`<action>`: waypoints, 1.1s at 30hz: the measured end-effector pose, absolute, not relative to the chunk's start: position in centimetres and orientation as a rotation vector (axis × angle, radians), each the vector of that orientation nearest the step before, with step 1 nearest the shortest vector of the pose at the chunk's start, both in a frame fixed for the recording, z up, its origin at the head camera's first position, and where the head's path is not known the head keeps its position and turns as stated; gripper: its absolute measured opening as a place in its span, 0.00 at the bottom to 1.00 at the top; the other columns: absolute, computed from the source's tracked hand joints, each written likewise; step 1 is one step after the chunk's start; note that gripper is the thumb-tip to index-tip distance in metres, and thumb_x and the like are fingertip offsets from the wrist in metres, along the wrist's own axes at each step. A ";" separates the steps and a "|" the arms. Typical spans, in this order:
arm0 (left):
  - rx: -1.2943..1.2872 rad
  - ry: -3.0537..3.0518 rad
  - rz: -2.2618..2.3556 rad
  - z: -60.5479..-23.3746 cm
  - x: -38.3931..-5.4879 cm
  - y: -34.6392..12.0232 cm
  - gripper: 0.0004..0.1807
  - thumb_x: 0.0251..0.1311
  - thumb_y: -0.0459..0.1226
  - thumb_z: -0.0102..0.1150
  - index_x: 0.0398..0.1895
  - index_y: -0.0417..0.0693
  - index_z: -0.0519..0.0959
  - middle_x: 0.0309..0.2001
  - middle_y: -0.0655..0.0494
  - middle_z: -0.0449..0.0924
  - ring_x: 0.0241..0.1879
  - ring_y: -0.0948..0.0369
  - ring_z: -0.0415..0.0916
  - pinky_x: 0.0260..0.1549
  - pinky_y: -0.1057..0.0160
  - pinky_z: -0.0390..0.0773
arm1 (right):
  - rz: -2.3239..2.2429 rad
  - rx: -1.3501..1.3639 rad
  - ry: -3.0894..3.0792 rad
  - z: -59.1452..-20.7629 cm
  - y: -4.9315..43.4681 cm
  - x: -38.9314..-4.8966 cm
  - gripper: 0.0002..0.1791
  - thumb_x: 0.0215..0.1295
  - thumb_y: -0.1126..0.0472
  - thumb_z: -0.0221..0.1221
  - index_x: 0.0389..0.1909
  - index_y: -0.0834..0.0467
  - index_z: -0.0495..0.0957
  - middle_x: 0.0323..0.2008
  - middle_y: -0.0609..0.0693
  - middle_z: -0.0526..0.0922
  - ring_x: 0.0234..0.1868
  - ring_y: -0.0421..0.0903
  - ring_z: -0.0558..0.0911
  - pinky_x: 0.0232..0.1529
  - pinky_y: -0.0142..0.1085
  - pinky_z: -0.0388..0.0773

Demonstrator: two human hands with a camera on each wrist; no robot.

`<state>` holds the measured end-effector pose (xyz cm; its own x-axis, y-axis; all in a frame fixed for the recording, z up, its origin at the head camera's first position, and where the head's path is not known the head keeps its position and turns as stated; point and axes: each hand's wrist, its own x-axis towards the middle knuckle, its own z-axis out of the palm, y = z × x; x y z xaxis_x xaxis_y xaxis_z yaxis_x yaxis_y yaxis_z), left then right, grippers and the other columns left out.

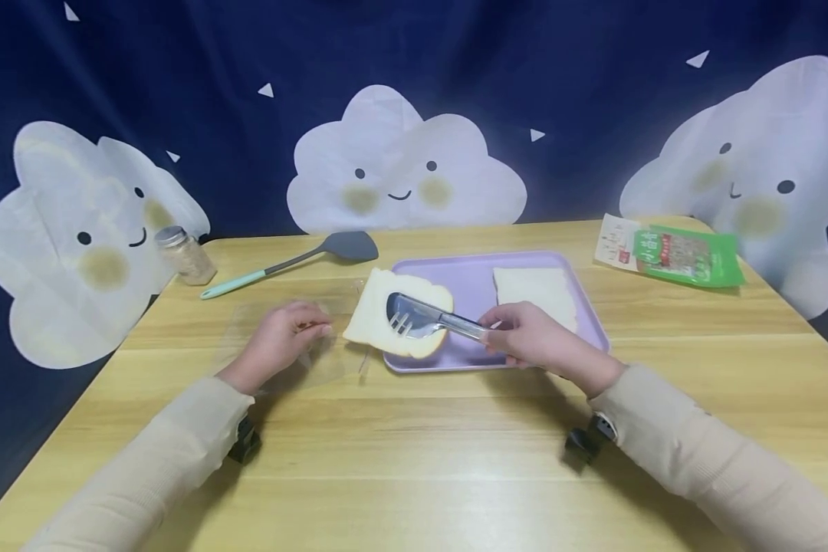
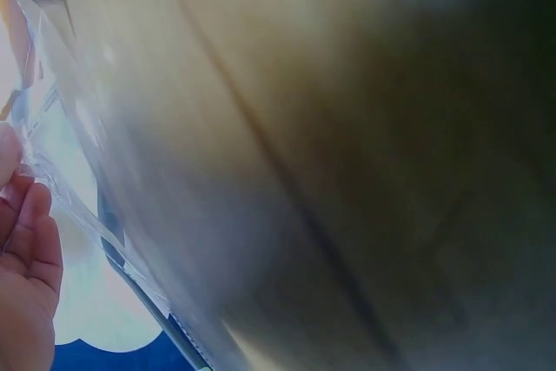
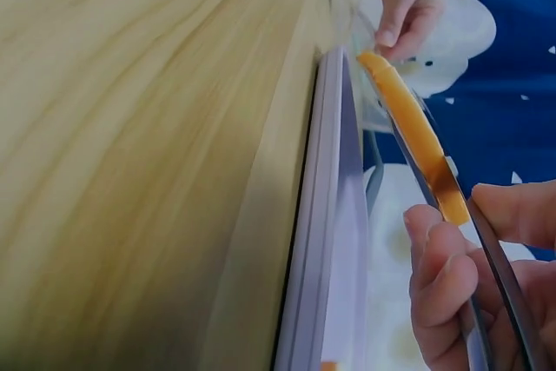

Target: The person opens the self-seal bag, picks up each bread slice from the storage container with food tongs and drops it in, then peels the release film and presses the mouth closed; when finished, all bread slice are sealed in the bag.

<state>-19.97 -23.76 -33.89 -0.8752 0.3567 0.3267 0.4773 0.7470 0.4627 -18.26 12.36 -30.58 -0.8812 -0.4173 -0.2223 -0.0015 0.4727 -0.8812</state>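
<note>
My right hand (image 1: pixel 534 335) grips metal tongs (image 1: pixel 461 325), whose ends clamp a slice of white bread (image 1: pixel 367 316). In the right wrist view the slice's brown crust (image 3: pixel 417 132) shows edge-on between the tong arms, above the purple tray (image 1: pixel 471 285). That slice overlaps the tray's left end in the head view. A second bread slice (image 1: pixel 533 290) lies on the tray's right part, partly behind my right hand. To the left, my left hand (image 1: pixel 279 337) pinches the edge of a clear plastic bag (image 2: pixel 69 141), beside the held slice.
Behind the bag lies a spatula (image 1: pixel 350 245) with a grey head and mint handle. A jar (image 1: pixel 192 259) with a metal lid stands at the back left. Green and white packets (image 1: pixel 686 257) lie at the back right, before a dark blue cloth with clouds.
</note>
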 end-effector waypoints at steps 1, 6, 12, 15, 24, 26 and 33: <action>-0.664 -2.724 -0.817 -33.9 -20.0 -23.7 0.08 0.53 0.31 0.63 0.37 0.39 0.83 0.38 0.46 0.81 0.40 0.51 0.77 0.41 0.52 0.77 | -1.365 -0.357 2.323 -30.5 12.2 -18.3 0.16 0.60 0.68 0.52 0.49 0.70 0.72 0.29 0.60 0.80 0.14 0.39 0.68 0.14 0.27 0.64; -0.657 -2.727 -0.849 -33.7 -20.2 -23.6 0.07 0.54 0.31 0.63 0.36 0.38 0.83 0.38 0.46 0.81 0.40 0.51 0.77 0.40 0.52 0.77 | -1.281 -0.419 2.342 -30.5 11.5 -18.7 0.14 0.62 0.67 0.52 0.48 0.69 0.73 0.27 0.59 0.80 0.14 0.40 0.69 0.14 0.28 0.64; -0.630 -2.735 -0.878 -33.5 -20.1 -23.5 0.07 0.55 0.31 0.62 0.36 0.39 0.83 0.38 0.47 0.81 0.38 0.53 0.76 0.38 0.55 0.77 | -1.217 -0.419 2.333 -30.4 10.9 -19.4 0.13 0.62 0.67 0.53 0.46 0.67 0.74 0.25 0.56 0.80 0.14 0.41 0.71 0.14 0.30 0.68; -0.622 -2.730 -0.881 -33.6 -20.1 -23.5 0.07 0.54 0.31 0.62 0.36 0.39 0.83 0.38 0.47 0.81 0.37 0.54 0.77 0.37 0.55 0.77 | -1.209 -0.396 2.301 -30.4 10.7 -19.7 0.13 0.61 0.66 0.53 0.46 0.67 0.75 0.24 0.54 0.80 0.14 0.40 0.72 0.15 0.30 0.69; -0.566 -2.722 -0.904 -33.8 -19.9 -23.7 0.06 0.54 0.30 0.62 0.36 0.40 0.84 0.39 0.47 0.81 0.38 0.54 0.77 0.37 0.56 0.77 | -1.247 -0.361 2.175 -31.0 9.8 -21.0 0.14 0.62 0.64 0.54 0.46 0.67 0.75 0.24 0.53 0.80 0.15 0.41 0.73 0.17 0.30 0.70; -0.549 -2.719 -0.912 -33.8 -19.8 -23.7 0.06 0.54 0.30 0.62 0.36 0.40 0.84 0.39 0.47 0.81 0.37 0.54 0.77 0.37 0.56 0.77 | -1.260 -0.365 2.153 -31.1 9.6 -21.3 0.14 0.62 0.64 0.54 0.46 0.67 0.74 0.23 0.52 0.80 0.15 0.40 0.72 0.17 0.30 0.69; -0.525 -2.698 -0.954 -33.7 -19.6 -23.9 0.07 0.56 0.31 0.60 0.37 0.38 0.83 0.40 0.44 0.81 0.40 0.52 0.77 0.38 0.57 0.77 | -1.241 -0.363 2.150 -31.2 8.8 -21.4 0.14 0.62 0.65 0.54 0.46 0.68 0.74 0.23 0.52 0.79 0.14 0.40 0.72 0.16 0.29 0.69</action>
<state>-19.65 -23.88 -33.72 -0.9090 0.2547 0.3300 0.4055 0.7237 0.5584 -21.43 8.80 -31.20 -0.7688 -0.5164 -0.3772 0.0683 0.5201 -0.8514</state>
